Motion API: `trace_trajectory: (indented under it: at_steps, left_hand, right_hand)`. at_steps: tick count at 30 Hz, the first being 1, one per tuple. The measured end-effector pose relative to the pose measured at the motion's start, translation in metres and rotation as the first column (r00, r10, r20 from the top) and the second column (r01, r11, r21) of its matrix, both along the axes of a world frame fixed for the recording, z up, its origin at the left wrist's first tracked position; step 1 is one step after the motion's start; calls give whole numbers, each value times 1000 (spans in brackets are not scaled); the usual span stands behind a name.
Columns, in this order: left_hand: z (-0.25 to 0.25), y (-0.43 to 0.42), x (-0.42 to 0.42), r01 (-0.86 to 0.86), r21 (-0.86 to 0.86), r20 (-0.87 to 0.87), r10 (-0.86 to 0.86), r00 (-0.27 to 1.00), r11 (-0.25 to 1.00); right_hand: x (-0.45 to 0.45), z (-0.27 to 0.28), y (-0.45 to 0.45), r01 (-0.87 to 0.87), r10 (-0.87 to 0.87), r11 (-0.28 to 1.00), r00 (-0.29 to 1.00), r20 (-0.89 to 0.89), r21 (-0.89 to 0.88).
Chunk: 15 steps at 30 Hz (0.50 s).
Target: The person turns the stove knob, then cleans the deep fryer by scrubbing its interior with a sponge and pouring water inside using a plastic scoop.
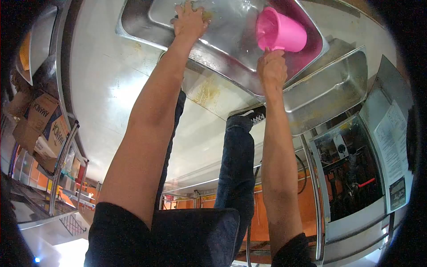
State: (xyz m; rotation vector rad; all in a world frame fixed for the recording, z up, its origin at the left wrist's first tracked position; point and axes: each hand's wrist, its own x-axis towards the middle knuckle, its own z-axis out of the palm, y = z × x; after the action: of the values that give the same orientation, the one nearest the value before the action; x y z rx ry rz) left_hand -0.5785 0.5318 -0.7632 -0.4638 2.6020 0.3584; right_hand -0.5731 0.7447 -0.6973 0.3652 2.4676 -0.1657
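My left hand point(191, 21) is inside a large metal basin point(153, 41), pressed down with its fingers over what looks like a yellow and dark sponge point(207, 16), mostly hidden under the palm. Wet, shiny patches show on the basin floor around it. My right hand point(272, 69) grips the handle of a pink plastic jug point(291, 33). The jug lies tipped on its side over the right part of the basin, its mouth facing left; I cannot make out anything inside.
Next to the basin on the right is a second metal pan point(327, 95). An open equipment cabinet point(349, 167) stands below it. Cardboard boxes point(46, 127) sit on a rack at left. Brownish stains mark the pale metal surface point(111, 84). A shoe point(255, 116) shows below the basin.
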Motion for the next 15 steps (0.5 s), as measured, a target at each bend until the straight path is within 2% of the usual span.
trace_trajectory:
  at_steps: [1,2,4,5,6,7,8,10,11,13,14,15]
  left_hand:
    - [12,0,-1,-22,-89,-55,17,998,996]
    - [5,-6,-1,-17,-94,-60,12,998,995]
    - [-25,-24,8,114,-143,30,-110,993,983]
    - [-36,-32,10,119,-143,26,-117,993,982]
    - [-46,-42,9,177,-73,10,-177,984,981]
    - [-51,-49,9,236,-6,-9,-237,972,972]
    - [-56,-54,12,247,-14,-20,-247,969,969]
    - [-60,-61,14,131,86,13,-132,991,988]
    - [-61,-68,9,139,83,2,-140,990,987]
    - [-56,-75,10,12,212,110,-36,993,977]
    - [-54,-75,13,21,214,111,-45,993,977]
    - [-47,-75,15,-118,282,59,106,993,952]
  right_hand:
    - [-2,-1,-5,-8,8,999,1000,1,33]
    - [-4,-2,-11,-3,3,1000,1000,-4,28]
    - [-8,0,-24,26,-26,997,1000,-11,-70]
    - [-6,-10,-26,32,-33,997,999,-14,-69]
    - [-2,-29,-28,-35,32,995,999,-33,-95]
    - [-5,-30,-36,-102,96,987,994,-54,-121]
    - [-9,-30,-40,-92,85,988,994,-67,-125]
    - [-23,-11,-56,-56,73,976,995,71,-210]
    - [-28,-7,-61,-51,65,976,996,60,-210]
    - [-28,0,-65,-5,45,960,990,134,-281]
    - [-27,5,-64,15,35,953,986,160,-303]
    - [-30,15,-64,127,-41,922,972,232,-367]
